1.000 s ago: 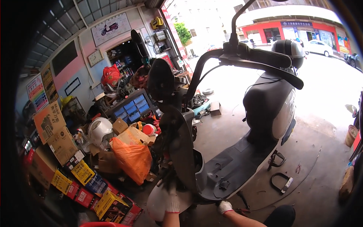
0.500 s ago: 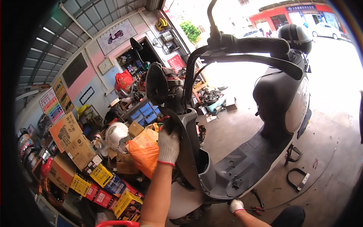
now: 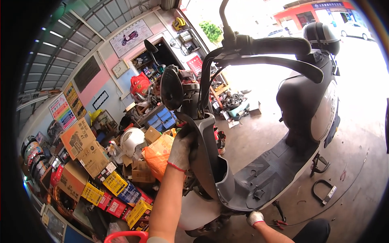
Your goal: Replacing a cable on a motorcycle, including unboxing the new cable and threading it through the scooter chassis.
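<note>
A: What is seen largest, and what of it is cut off?

B: A grey electric scooter [image 3: 300,101] is seen filling the middle and right of the view. Its front wheel is hidden below the leg shield, and the top of its mirror stem is cut off by the upper edge. Its long axis is run from lower left to upper right: the front is turned toward the lower left, the seat and the helmet [image 3: 322,36] on it toward the bright street.

A: And the panel being handled?

B: The dark grey leg shield panel [image 3: 204,154] is stood nearly upright beneath the handlebar [image 3: 267,48], curved, its long axis top to bottom, at the scooter's front.

A: The hands?

B: The left hand [image 3: 181,150], in a grey glove with a red cuff, is closed around the panel's left edge. The right hand [image 3: 255,218], gloved in white, is set low beside the footboard [image 3: 267,174]; whether anything is gripped by it cannot be told, as the fingers are hidden.

A: Smaller things?

B: An orange bag [image 3: 158,154] and a white helmet [image 3: 131,141] are seen left of the glove, among cardboard boxes [image 3: 87,146].
</note>
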A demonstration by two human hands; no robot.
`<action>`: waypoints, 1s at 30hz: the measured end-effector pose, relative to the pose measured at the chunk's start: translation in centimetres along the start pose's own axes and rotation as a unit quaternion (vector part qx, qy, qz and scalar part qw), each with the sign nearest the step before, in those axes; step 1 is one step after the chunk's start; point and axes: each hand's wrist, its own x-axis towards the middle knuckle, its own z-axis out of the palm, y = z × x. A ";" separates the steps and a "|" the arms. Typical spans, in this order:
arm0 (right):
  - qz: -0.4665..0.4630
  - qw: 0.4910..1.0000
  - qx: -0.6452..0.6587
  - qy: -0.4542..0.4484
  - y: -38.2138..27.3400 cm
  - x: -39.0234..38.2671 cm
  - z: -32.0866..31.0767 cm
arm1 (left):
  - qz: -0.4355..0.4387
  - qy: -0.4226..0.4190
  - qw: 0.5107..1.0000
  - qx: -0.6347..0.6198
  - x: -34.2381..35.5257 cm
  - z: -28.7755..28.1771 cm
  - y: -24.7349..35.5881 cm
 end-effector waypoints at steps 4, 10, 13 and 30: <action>-0.015 1.000 0.016 -0.019 -1.5 0.3 -0.1 | 0.013 0.018 1.000 -0.003 -0.7 -1.9 0.8; 0.004 0.998 0.049 0.026 0.4 -0.2 1.5 | 0.068 0.072 0.982 0.161 1.5 -3.5 -1.9; -0.025 0.998 0.034 0.051 -1.1 -0.1 1.0 | 0.089 0.121 0.963 0.225 0.1 -3.5 -0.3; 0.021 0.856 0.450 -0.253 -4.3 -5.6 -21.2 | 0.021 0.119 0.980 0.155 -0.1 -1.3 0.8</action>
